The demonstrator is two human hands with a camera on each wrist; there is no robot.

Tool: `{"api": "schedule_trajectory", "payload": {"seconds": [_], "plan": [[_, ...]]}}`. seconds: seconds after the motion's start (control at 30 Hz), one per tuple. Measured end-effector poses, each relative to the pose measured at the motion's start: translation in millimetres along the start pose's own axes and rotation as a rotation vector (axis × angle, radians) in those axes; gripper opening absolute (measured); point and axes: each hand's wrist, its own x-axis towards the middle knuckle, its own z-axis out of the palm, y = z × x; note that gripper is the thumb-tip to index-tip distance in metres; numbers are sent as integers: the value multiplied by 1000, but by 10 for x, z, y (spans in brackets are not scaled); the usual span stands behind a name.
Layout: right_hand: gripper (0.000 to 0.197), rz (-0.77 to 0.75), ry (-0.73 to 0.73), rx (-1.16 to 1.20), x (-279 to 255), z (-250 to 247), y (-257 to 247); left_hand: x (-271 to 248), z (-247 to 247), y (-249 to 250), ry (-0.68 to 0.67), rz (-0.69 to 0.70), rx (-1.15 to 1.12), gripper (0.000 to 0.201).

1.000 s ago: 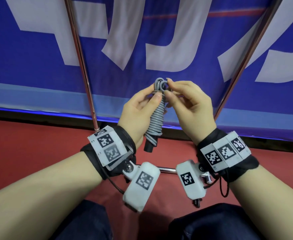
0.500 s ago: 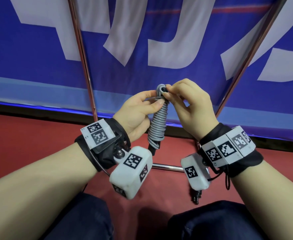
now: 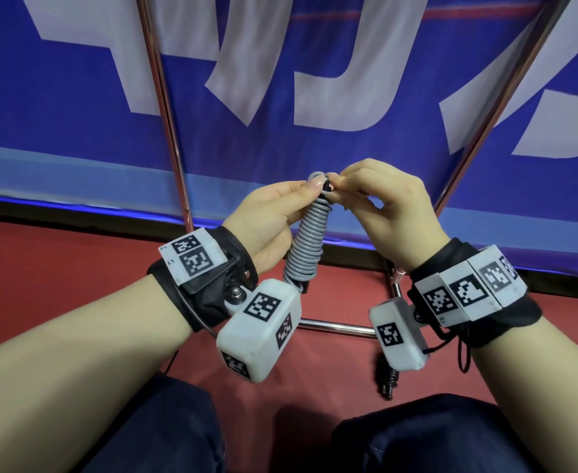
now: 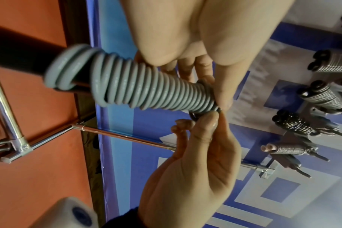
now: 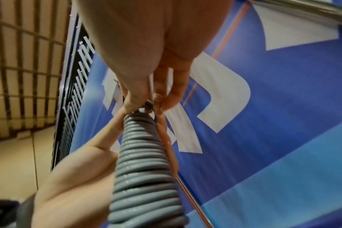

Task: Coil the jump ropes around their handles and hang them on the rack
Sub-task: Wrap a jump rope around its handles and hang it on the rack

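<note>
I am holding the grey rubbery jump rope, coiled tight round its black handles (image 3: 306,249), upright between my two hands, its long axis running from my wrists up toward my fingertips and leaning a little away from me. My left hand (image 3: 267,227) is cradling the bundle along its side, fingers curled behind the coils and thumb pressing near the top. My right hand (image 3: 386,208) is pinching at the very top end, where the last grey loop (image 3: 315,177) is sticking out just above my left thumb; I think I am tucking the rope's end under it, though my fingertips are hiding the exact spot.

The cord is smooth, round in section and slightly glossy, and the coils are lying in neat stacked rings that widen toward the bottom, where two looser turns (image 4: 65,67) are sagging off the matte black handle end. Those could slip if I am careless.

The chrome tube rack (image 3: 164,107) is standing beyond my fingertips, and in the left wrist view other wound ropes (image 4: 322,96) are hanging on it, past my fingers. So the bundle is going to have to travel up and away from both hands, and my right hand is the nearer to its top loop.
</note>
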Motion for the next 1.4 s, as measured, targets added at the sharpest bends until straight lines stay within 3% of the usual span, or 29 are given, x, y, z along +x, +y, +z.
{"api": "schedule_trajectory", "payload": {"seconds": [0.17,0.43,0.57,0.73,0.93,1.07,1.2,1.33,1.4], "plan": [[12,246,5,384,-11,20,-59,-3,33,10,37,33,-7,12],[12,341,-25,216,-21,83,-51,52,81,-78,213,174,344,22],[14,374,-68,244,-41,78,-30,59,46,-110,216,185,526,19],[8,404,-90,285,-54,52,-25,36,23,-109,134,156,571,16],[6,455,-90,309,-59,120,-34,64,37,-135,171,174,626,15],[16,577,-43,400,-64,158,-62,99,74,-115,198,167,437,16],[19,749,-29,629,-53,178,-65,150,106,-113,206,198,291,22],[21,961,43,1109,17,207,-133,169,140,-152,206,241,321,25],[21,988,33,1169,43,193,-176,185,131,-185,198,246,328,26]]}}
